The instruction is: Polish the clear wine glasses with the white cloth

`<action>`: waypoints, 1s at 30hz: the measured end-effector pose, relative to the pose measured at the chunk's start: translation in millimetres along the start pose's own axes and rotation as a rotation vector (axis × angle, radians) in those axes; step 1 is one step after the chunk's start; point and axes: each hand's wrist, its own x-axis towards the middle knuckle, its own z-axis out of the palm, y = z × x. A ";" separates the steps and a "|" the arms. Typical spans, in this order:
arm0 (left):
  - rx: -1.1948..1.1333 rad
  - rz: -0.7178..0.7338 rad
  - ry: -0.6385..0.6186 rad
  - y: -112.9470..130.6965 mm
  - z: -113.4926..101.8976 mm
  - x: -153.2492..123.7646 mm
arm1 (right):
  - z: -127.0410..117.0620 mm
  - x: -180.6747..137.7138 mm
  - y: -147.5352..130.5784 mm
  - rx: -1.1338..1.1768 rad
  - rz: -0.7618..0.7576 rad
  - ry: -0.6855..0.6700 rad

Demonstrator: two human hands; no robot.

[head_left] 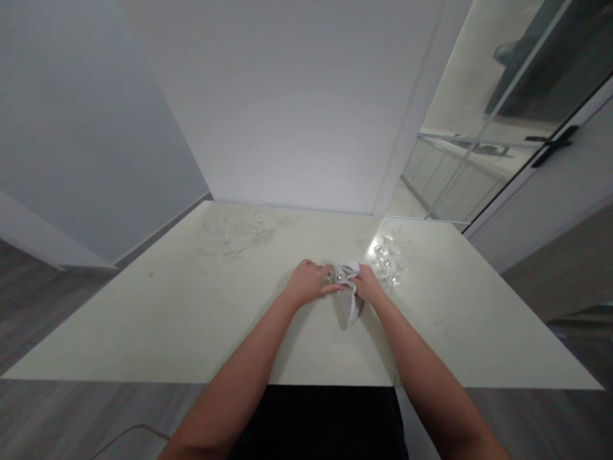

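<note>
My left hand [309, 281] is closed around a small clear stemmed glass [334, 276] over the middle of the pale table [143, 319]. My right hand [368, 284] grips a white cloth [349, 300] that wraps one side of the glass and hangs down toward the tabletop. Both hands meet at the glass, which is mostly hidden by fingers and cloth.
Several clear stemmed glasses [390, 255] stand in a group just right of my hands. A few more glasses [232, 239] stand at the far left of the table. A white wall runs behind the table, and a glass door [479, 128] is at the right.
</note>
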 end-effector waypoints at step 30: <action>-0.035 -0.096 -0.038 15.7 -4.3 0.9 | -5.2 -11.1 -39.9 -0.587 -0.176 -0.099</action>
